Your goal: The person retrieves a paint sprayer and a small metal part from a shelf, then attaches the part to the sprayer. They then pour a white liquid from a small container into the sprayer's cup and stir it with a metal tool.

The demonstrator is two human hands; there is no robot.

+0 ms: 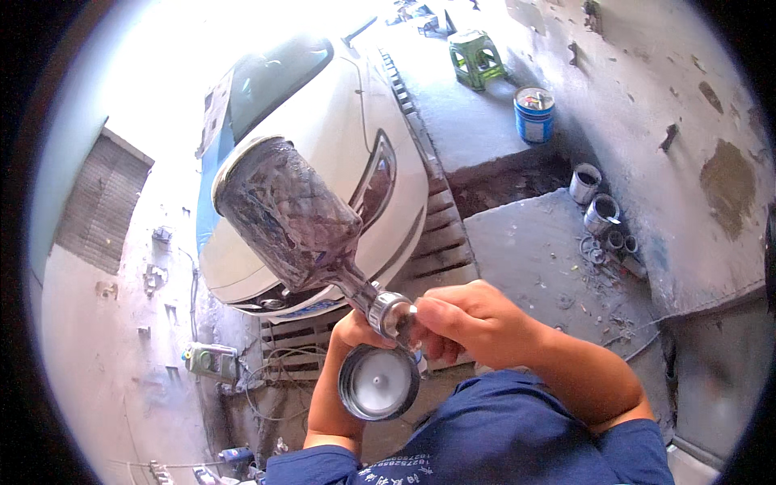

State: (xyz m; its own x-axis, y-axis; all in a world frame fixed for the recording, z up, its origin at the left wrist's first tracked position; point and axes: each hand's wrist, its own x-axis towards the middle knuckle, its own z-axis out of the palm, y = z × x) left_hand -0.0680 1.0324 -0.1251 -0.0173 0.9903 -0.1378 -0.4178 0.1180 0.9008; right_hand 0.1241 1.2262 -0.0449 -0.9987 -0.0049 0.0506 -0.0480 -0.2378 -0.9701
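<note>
A paint-stained spray gun cup [295, 214] is held up in front of me, tilted with its wide end toward the upper left. Its neck runs down to a shiny metal collar [390, 311]. My left hand [360, 330] is closed around the neck just below the collar. At the collar's end my right hand [457, 319] pinches with thumb and fingers, but what is between them is hidden. A round lid [378, 383] with a dark rim and pale inside hangs beneath my hands. Whether my left fingers hold it I cannot tell.
A white car [323, 162] stands ahead over a floor grating [444, 226]. At the right are a green stool [475, 63], a blue bucket [533, 117] and two paint cans [594, 198] by the wall. A green-grey canister [212, 362] and hoses [283, 364] lie at the left.
</note>
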